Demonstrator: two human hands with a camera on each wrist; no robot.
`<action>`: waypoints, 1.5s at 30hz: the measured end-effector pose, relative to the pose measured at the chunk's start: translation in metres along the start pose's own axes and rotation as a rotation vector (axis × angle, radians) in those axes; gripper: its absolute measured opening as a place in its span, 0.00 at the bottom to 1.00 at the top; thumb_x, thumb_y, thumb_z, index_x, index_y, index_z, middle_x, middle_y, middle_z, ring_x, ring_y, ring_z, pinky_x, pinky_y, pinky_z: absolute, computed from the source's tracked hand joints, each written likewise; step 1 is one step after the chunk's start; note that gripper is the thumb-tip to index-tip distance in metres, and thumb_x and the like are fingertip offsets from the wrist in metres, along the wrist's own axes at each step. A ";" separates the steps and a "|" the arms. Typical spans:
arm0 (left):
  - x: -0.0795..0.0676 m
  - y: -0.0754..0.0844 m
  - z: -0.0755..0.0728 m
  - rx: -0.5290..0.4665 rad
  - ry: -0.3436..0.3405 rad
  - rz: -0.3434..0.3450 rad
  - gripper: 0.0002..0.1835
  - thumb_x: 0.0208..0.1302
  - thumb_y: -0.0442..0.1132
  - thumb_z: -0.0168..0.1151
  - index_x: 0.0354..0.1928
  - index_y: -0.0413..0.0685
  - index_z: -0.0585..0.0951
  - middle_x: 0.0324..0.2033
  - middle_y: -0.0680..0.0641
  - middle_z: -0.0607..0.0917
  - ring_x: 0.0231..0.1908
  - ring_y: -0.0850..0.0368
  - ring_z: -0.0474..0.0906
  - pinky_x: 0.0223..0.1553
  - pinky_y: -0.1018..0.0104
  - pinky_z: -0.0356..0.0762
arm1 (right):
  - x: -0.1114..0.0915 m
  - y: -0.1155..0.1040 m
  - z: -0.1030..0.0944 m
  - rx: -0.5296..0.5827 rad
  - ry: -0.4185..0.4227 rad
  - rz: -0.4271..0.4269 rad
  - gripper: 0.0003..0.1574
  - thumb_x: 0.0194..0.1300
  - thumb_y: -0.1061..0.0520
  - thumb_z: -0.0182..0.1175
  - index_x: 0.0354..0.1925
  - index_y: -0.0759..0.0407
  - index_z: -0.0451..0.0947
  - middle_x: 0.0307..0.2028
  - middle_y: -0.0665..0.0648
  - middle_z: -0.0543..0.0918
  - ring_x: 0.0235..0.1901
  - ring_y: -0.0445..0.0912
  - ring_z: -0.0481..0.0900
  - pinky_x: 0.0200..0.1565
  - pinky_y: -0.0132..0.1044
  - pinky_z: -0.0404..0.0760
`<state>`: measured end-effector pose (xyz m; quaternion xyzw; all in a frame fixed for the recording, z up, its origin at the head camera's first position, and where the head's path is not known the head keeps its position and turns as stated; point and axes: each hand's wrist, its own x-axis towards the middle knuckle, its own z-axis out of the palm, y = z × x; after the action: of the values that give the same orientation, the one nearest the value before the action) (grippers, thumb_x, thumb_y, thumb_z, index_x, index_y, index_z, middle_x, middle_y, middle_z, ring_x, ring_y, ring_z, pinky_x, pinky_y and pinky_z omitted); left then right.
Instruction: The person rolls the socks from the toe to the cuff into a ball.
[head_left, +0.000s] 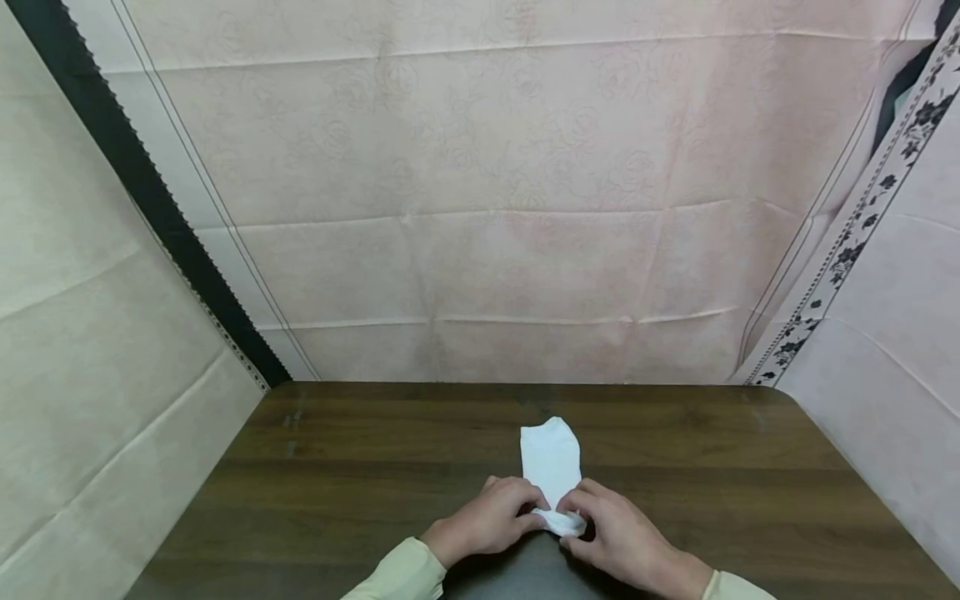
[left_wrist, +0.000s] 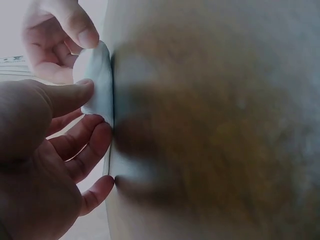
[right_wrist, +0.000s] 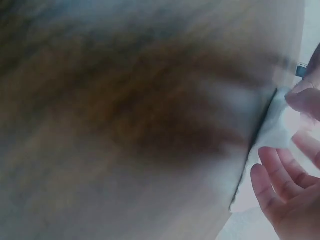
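Note:
A white strip of thin, soft sheet [head_left: 551, 458] that looks like tissue or cloth lies lengthwise on the wooden table, its far end flat with a wavy edge. Its near end is folded or rolled into a thicker band. My left hand [head_left: 495, 518] pinches the left side of that band between thumb and fingers. On the other side, my right hand [head_left: 626, 533] pinches the band's right end with thumb and curled fingers. In the left wrist view the roll [left_wrist: 100, 75] shows right at the tabletop, under both thumbs. The right wrist view catches the strip's pale edge [right_wrist: 267, 132] beside fingers.
The dark brown wooden table [head_left: 337, 467] has rounded far corners. Behind it hangs a pale pinkish cloth [head_left: 480, 208] with creases. More pale cloth hangs at the left [head_left: 112, 375] and right [head_left: 885, 317], the right one with a dark floral border.

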<state>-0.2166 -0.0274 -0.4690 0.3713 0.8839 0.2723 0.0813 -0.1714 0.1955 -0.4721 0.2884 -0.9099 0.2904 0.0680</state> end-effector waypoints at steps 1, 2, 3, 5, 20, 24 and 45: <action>0.000 0.000 0.000 0.001 -0.002 -0.003 0.04 0.69 0.44 0.66 0.41 0.59 0.86 0.34 0.67 0.80 0.39 0.71 0.75 0.49 0.62 0.66 | 0.000 0.000 0.001 -0.007 0.000 0.000 0.17 0.54 0.55 0.77 0.39 0.42 0.80 0.39 0.40 0.76 0.33 0.35 0.72 0.33 0.32 0.75; -0.001 0.001 0.000 0.001 -0.004 -0.007 0.04 0.69 0.43 0.65 0.42 0.59 0.87 0.35 0.67 0.81 0.40 0.71 0.75 0.50 0.60 0.67 | 0.000 0.000 0.002 -0.013 0.007 -0.007 0.16 0.55 0.54 0.77 0.38 0.43 0.80 0.39 0.40 0.76 0.33 0.34 0.73 0.34 0.32 0.75; -0.001 0.001 -0.001 0.002 -0.007 -0.011 0.04 0.69 0.43 0.65 0.42 0.58 0.87 0.37 0.67 0.81 0.42 0.71 0.75 0.51 0.60 0.68 | 0.000 0.000 0.003 -0.020 0.017 -0.021 0.15 0.55 0.54 0.77 0.38 0.44 0.80 0.39 0.41 0.76 0.32 0.34 0.73 0.33 0.32 0.75; -0.002 0.002 -0.001 0.005 -0.008 -0.017 0.05 0.69 0.43 0.65 0.43 0.57 0.87 0.37 0.66 0.82 0.43 0.71 0.75 0.51 0.59 0.68 | -0.001 0.000 0.006 -0.031 0.042 -0.054 0.13 0.57 0.55 0.75 0.37 0.45 0.81 0.38 0.41 0.77 0.32 0.33 0.73 0.33 0.31 0.76; -0.002 0.005 -0.001 -0.006 0.045 0.045 0.10 0.66 0.39 0.69 0.48 0.56 0.85 0.36 0.63 0.77 0.39 0.70 0.72 0.45 0.68 0.69 | 0.002 0.003 0.007 -0.016 0.033 -0.095 0.06 0.71 0.58 0.62 0.37 0.47 0.84 0.36 0.41 0.76 0.34 0.32 0.70 0.34 0.33 0.75; -0.002 0.006 -0.001 -0.009 0.060 0.074 0.08 0.63 0.39 0.71 0.44 0.55 0.86 0.36 0.63 0.79 0.38 0.71 0.72 0.45 0.70 0.70 | 0.004 0.004 0.007 -0.007 0.005 -0.055 0.08 0.71 0.59 0.61 0.36 0.48 0.83 0.35 0.39 0.75 0.34 0.32 0.70 0.35 0.33 0.75; 0.002 0.007 0.004 -0.117 0.081 -0.008 0.05 0.64 0.34 0.69 0.39 0.52 0.86 0.29 0.64 0.78 0.31 0.73 0.71 0.36 0.76 0.72 | 0.005 0.003 0.006 -0.010 0.106 -0.047 0.09 0.67 0.62 0.66 0.40 0.49 0.78 0.35 0.40 0.75 0.33 0.33 0.72 0.34 0.33 0.76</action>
<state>-0.2123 -0.0203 -0.4687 0.3510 0.8706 0.3379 0.0680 -0.1770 0.1912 -0.4772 0.2936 -0.8994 0.2989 0.1243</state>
